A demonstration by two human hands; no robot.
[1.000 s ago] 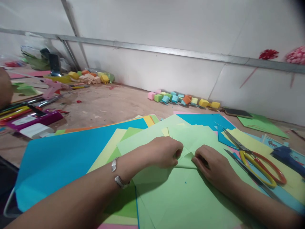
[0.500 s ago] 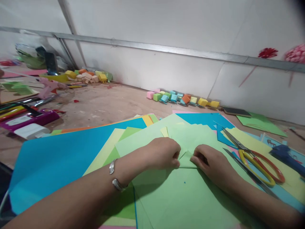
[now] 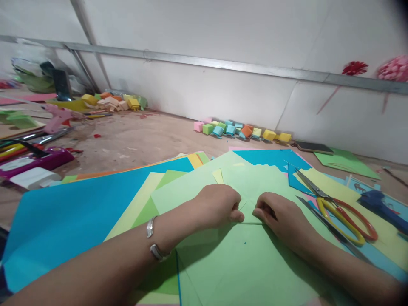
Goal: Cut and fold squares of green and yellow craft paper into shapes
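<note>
A small light green piece of paper [image 3: 250, 217] with a folded front edge lies on a large light green sheet [image 3: 242, 272]. My left hand [image 3: 219, 206], a silver cuff on its wrist, has curled fingers with the thumb at the left part of the fold. From the other side, my right hand [image 3: 280, 214] pinches the piece's right end between thumb and fingers. The hands hide both ends of the piece. A narrow yellow paper strip [image 3: 218, 176] sits just behind my left hand.
Scissors with yellow and red handles [image 3: 320, 192] lie right of my right hand, beside a long dark blade-like tool [image 3: 333, 228]. Blue paper [image 3: 76, 212] spreads at left. Paper cubes [image 3: 231, 130] line the wall. A pink glue gun [image 3: 57, 118] and purple device [image 3: 47, 163] are far left.
My left thumb has slid slightly right along the fold, narrowing the gap to my right hand. The right hand keeps its pinch. The view has shifted a little.
</note>
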